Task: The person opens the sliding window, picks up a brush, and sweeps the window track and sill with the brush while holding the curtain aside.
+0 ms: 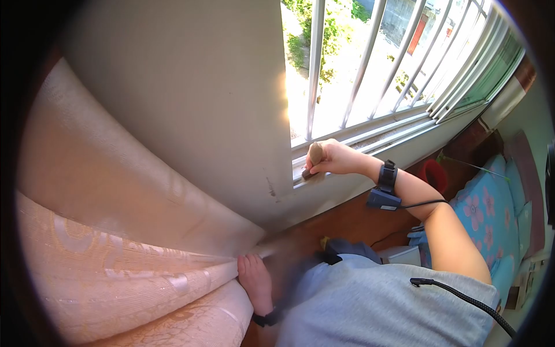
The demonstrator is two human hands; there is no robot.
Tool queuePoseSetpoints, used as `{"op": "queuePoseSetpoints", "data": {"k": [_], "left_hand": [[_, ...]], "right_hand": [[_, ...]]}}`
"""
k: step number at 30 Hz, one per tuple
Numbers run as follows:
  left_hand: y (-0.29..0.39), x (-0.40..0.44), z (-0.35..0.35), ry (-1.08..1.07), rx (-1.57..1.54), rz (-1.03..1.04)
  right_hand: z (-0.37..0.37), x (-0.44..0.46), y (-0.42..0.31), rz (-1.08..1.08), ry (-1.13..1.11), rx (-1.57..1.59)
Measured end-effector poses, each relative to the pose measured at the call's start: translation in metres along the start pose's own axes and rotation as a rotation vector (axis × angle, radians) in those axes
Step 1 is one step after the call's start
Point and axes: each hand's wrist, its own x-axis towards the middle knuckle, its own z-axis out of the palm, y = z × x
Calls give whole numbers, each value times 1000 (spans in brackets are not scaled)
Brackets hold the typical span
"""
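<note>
My right hand (325,157) is closed around a small brush (315,152) with a light brown handle, at the near left corner of the window sill (300,173). The brush's lower end is down at the sill's edge and partly hidden by my fingers. At the lower left, my left hand (254,280) is closed on the gathered edge of a pink patterned curtain (133,260).
Metal bars (316,69) stand across the window, with sliding panes (477,87) at its far end. A red bucket (432,176) stands on the floor below. Beyond it is a bed with blue floral bedding (480,214). A white box (400,255) is near my body.
</note>
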Motion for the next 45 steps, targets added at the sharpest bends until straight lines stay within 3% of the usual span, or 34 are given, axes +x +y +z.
{"op": "queuePoseSetpoints", "data": {"k": [5,7,13,15,19,20,23,25,27,29,33,35,37,41,43,45], "left_hand": [[-2,2,-2,29,11,-9],[0,0,-2,28,15,-14],[-2,8,-5,33,-35,-29],[-1,5,-4,0,-2,-27],[-5,4,-3,10,9,-43],[-3,1,-2,22,-11,-69],[-5,-2,-1,49,-48,-57],[-6,-3,5,70,-45,-52],[-7,-4,8,91,-41,-64],[-9,-9,5,35,-126,-91],[-8,-8,3,42,-60,-80],[-5,-7,-1,48,-59,-78],[-5,-5,1,67,-62,-61],[-6,1,6,14,-46,-39],[-7,2,1,50,-68,-30],[-3,3,1,88,-99,-34]], "right_hand": [[-19,-14,-7,170,91,139],[-5,-4,-2,124,121,443],[30,12,-8,-56,154,378],[13,15,-14,-67,16,13],[7,24,-9,-39,-41,-24],[10,24,-5,62,-39,82],[12,15,-6,-73,50,53],[14,13,-8,-20,12,15],[26,5,-2,2,141,236],[12,15,2,195,140,506],[-1,16,6,252,154,448],[11,15,1,46,42,309],[14,14,-6,66,63,376],[-10,1,-17,58,-9,-121],[-38,-15,-20,217,1,-188],[-54,-29,-10,216,114,81]]}}
